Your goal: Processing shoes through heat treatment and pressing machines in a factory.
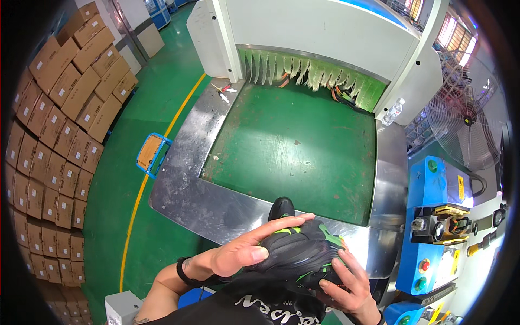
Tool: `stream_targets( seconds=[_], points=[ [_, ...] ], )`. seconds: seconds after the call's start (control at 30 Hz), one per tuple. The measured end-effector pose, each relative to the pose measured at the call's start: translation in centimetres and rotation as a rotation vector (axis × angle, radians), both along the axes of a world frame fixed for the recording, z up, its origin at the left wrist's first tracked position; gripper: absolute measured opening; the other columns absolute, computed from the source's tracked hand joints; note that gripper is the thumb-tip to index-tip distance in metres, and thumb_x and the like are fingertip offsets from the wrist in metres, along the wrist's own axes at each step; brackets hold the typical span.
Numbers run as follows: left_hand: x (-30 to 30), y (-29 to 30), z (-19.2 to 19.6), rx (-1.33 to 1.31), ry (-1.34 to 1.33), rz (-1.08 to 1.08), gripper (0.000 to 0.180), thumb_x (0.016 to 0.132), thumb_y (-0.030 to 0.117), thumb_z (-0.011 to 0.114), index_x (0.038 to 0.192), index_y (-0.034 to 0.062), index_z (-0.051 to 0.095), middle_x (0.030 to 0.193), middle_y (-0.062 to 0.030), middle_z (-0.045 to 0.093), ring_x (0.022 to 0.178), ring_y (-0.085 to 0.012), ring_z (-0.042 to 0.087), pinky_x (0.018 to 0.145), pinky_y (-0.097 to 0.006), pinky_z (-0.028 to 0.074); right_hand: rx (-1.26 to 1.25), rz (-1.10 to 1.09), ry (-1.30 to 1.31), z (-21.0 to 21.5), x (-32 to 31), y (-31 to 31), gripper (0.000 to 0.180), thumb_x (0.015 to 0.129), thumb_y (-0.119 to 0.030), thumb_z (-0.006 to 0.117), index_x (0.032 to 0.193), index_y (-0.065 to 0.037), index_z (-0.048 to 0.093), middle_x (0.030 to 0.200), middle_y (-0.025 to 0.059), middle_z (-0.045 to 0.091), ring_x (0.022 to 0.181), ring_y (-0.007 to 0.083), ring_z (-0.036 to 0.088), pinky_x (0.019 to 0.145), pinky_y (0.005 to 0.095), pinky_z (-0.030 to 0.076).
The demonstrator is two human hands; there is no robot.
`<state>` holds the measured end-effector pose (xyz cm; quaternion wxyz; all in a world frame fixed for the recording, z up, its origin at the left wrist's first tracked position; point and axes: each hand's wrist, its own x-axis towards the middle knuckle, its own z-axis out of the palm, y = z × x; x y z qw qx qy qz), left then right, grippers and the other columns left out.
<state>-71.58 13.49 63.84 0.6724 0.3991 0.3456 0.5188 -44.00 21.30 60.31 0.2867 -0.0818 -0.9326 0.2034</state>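
Close against my body, my left hand (246,248) and my right hand (351,281) hold a bunch of black sports shoes (303,248) with bright green trim between them. The left fingers stretch along the far left side, thumb on top. My right fingers are bent against the right side. How many shoes are bunched there I cannot tell, as they overlap and the hands cover parts. A black rounded tip (281,207), like a shoe toe, sticks out beyond the left fingers over the metal edge.
Ahead lies a green conveyor belt (292,146) inside a metal frame (187,168), leading under a fringed green curtain (374,86). A plastic bottle (394,111) and small red and white tools (225,95) rest on the frame. Blue machines (425,265) and a fan (467,120) stand right; stacked cartons (54,146) left.
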Motion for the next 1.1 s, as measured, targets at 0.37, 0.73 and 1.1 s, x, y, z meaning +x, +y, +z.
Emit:
stream_targets(
  seconds=[0.37, 0.73, 1.1],
  points=[
    [0.3, -0.4, -1.9, 0.250, 0.184, 0.040, 0.058, 0.092, 0.029, 0.040, 0.141, -0.0019, 0.037, 0.155, -0.0235, 0.023, 0.144, -0.0337, 0.023, 0.116, -0.046, 0.017, -0.035, -0.053, -0.019, -0.2, 0.0, -0.4, 0.054, 0.058, -0.011, 0.084, 0.108, -0.014, 0.064, 0.130, 0.0199, 0.052, 0.116, 0.0457, 0.054, 0.095, 0.0606, 0.049],
    [3.3, 0.1, -7.1, -0.012, 0.239, 0.465, 0.055, 0.092, 0.012, 0.057, 0.141, -0.0003, 0.036, 0.140, -0.0187, 0.045, 0.127, -0.0271, 0.049, 0.108, -0.039, 0.037, -0.422, -0.411, -0.052, -4.7, -0.9, -0.1, 0.057, 0.064, -0.012, 0.081, 0.118, -0.003, 0.062, 0.134, 0.0246, 0.052, 0.112, 0.0393, 0.060, 0.095, 0.0405, 0.050],
    [3.9, -3.2, -21.0, 0.108, 0.994, -0.415, 0.049, 0.090, 0.026, 0.056, 0.130, -0.0021, 0.048, 0.130, -0.0238, 0.054, 0.111, -0.0375, 0.058, 0.095, -0.045, 0.047, -0.665, -0.777, -0.224, -22.5, -1.3, 1.7, 0.078, 0.072, -0.022, 0.077, 0.134, 0.005, 0.039, 0.136, 0.0301, 0.045, 0.123, 0.0469, 0.046, 0.103, 0.0454, 0.042]
  ],
)
